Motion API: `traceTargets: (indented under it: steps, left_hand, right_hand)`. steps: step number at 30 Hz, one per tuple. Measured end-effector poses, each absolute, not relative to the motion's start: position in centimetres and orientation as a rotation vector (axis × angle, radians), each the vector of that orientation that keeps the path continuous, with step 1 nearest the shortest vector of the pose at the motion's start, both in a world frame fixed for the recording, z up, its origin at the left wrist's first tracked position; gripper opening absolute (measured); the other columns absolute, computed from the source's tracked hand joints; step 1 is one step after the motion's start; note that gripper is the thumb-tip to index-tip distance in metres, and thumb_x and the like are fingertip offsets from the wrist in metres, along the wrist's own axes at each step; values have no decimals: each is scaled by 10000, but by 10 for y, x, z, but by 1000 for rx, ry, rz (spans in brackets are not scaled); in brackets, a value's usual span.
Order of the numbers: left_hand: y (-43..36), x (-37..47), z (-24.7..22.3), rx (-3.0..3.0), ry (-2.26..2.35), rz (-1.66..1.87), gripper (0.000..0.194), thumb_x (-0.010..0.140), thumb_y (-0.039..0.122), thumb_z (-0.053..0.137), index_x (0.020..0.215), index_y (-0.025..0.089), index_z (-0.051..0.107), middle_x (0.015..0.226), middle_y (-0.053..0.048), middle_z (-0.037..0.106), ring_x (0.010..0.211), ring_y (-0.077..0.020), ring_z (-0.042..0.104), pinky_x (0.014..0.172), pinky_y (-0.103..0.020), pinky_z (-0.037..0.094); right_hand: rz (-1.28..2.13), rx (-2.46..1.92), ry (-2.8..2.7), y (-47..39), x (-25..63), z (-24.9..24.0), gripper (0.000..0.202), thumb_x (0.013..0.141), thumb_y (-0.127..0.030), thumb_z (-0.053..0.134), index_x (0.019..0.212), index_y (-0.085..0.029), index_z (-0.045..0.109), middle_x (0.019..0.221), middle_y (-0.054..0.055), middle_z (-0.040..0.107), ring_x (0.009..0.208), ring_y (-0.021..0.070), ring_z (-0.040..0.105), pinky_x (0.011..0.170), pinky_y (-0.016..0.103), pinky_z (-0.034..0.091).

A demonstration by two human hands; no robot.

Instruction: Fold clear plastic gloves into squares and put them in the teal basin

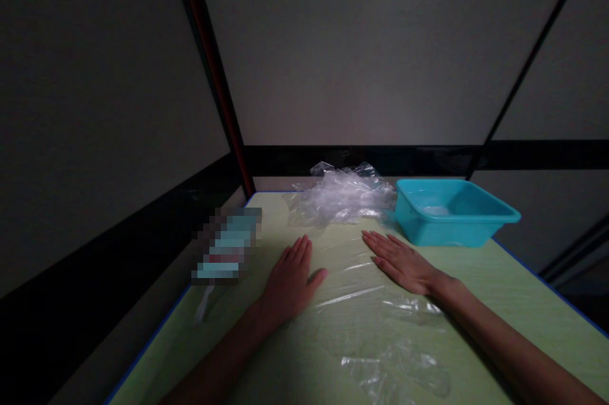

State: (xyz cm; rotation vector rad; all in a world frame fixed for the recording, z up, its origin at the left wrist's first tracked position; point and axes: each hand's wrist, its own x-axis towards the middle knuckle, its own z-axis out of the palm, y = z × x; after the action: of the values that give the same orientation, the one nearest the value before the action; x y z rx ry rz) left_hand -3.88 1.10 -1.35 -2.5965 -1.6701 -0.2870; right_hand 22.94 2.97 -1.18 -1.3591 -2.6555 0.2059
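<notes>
A clear plastic bag [352, 294] lies spread on the pale green table, creased and shiny toward the near side. My left hand [292, 281] rests palm down at its left side, fingers stretched forward and thumb out to the right. Palm down at the upper right of the bag is my right hand [402, 263], its fingers extended toward the left. Neither hand grips anything. Beyond both hands sits a heap of crumpled clear plastic [342, 195].
A turquoise basin [451, 230] stands at the back right, with something clear inside. At the left edge of the table [514, 284] is a blurred, pixelated item [228, 249]. Panelled walls rise behind and at the left.
</notes>
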Motion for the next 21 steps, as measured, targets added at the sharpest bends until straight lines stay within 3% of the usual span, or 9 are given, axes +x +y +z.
traceTargets:
  steps: [6,12,21]
  left_hand:
    - [11,-44,-3,-2553,-1708,-238,577,854,442,304,1236,14,371,1343,-223,301,1260,-282,254,1001,-439,274]
    - [8,21,19,-2690,-1472,-322,561,879,394,300,1270,-8,337,1361,-196,287,1273,-247,240,1046,-353,224]
    - [19,66,-16,-2791,-1450,-400,648,889,471,202,1313,-15,260,1377,-187,256,1283,-238,215,1050,-343,214]
  right_hand:
    - [200,-1358,-2663,31,229,-14,527,913,-425,149,1379,-181,130,1422,34,160,1297,183,141,1052,429,165]
    - [196,-1346,-2659,32,228,-15,532,911,-425,154,1375,-164,154,1419,41,170,1296,187,147,1053,424,164]
    - [144,-1331,-2687,33,229,-19,516,904,-363,206,1366,-133,192,1408,72,191,1293,202,159,1046,438,178]
